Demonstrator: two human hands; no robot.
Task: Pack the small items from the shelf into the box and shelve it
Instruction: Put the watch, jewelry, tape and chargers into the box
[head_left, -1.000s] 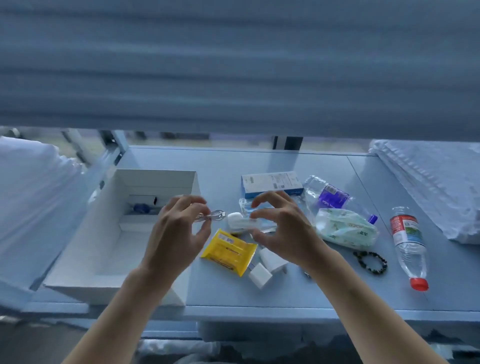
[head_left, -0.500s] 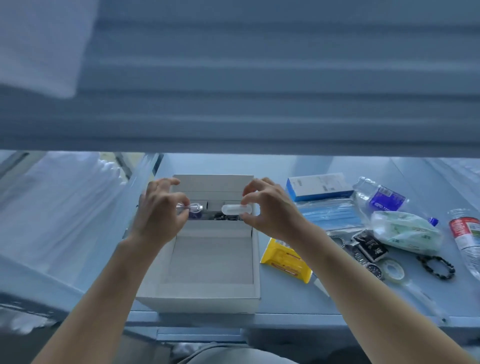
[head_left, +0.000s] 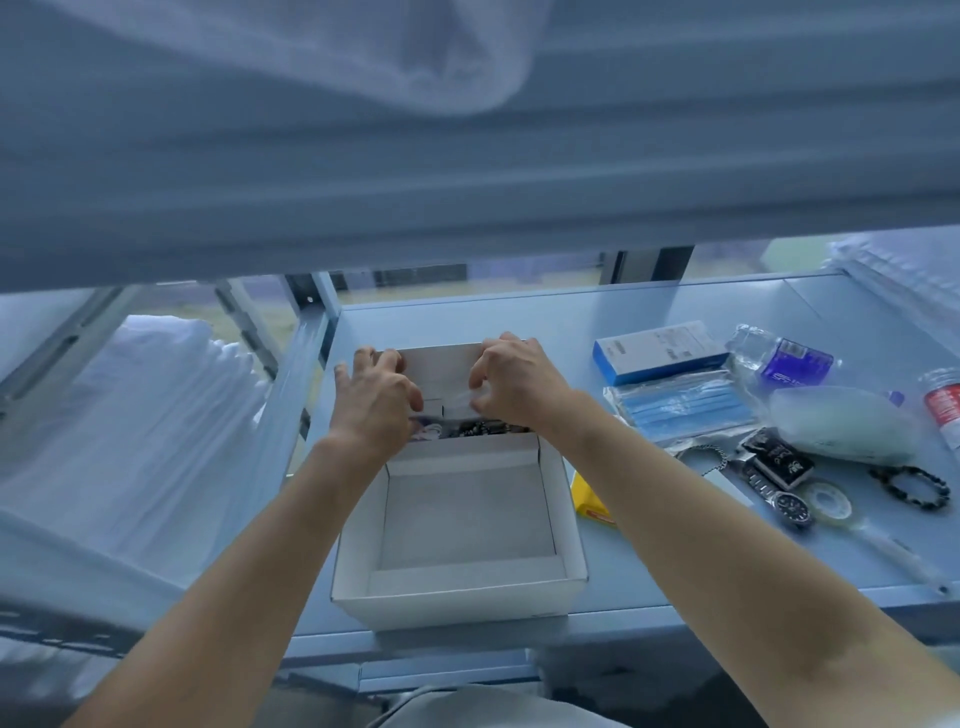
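While both hands, left hand (head_left: 376, 400) and right hand (head_left: 511, 387), reach into the box (head_left: 563, 525) rear compartment, fingers curled, holdings indiscernible, few items are packed. Unpacked on shelf (head_left: 571, 317): masks (head_left: 675, 408), watch (head_left: 784, 499), bracelet (head_left: 911, 488); shelving pending

Left of your shelf bay: stack of white folded fabric (head_left: 156, 415). White mesh cloth (head_left: 395, 47) hangs over upper shelf edge, top centre. More white padded material (head_left: 904, 265) at far right, partly cut off.

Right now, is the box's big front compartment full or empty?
Empty: the white box's front compartment shows only bare floor; small items sit in the rear section.
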